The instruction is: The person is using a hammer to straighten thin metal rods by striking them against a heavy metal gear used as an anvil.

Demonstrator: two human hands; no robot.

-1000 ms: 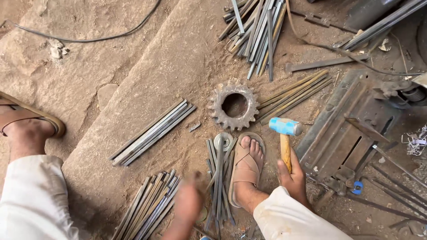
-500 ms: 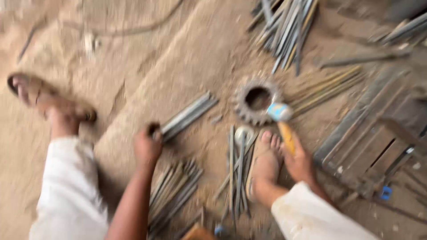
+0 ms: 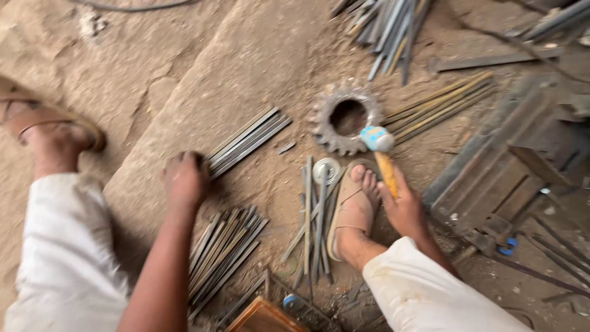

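My right hand (image 3: 404,207) grips the yellow wooden handle of a hammer (image 3: 380,149) with a light blue head, held just below a rusty toothed gear wheel (image 3: 345,116). My left hand (image 3: 185,179) rests on the near end of a bundle of flat grey metal strips (image 3: 248,141) lying on a stone slab (image 3: 203,92); its fingers curl over the strip ends. My right foot in a sandal (image 3: 351,209) sits beside several upright strips and a small metal ring (image 3: 325,169).
Another pile of metal strips (image 3: 222,254) lies near my left arm. More rods (image 3: 388,24) are heaped at the top, thin rods (image 3: 439,104) right of the gear. Dark metal plates (image 3: 510,166) fill the right. My left foot (image 3: 52,132) is at the far left.
My left hand has moved up from the lower strip pile to the end of the strip bundle on the slab. The hammer stays in my right hand by the gear.
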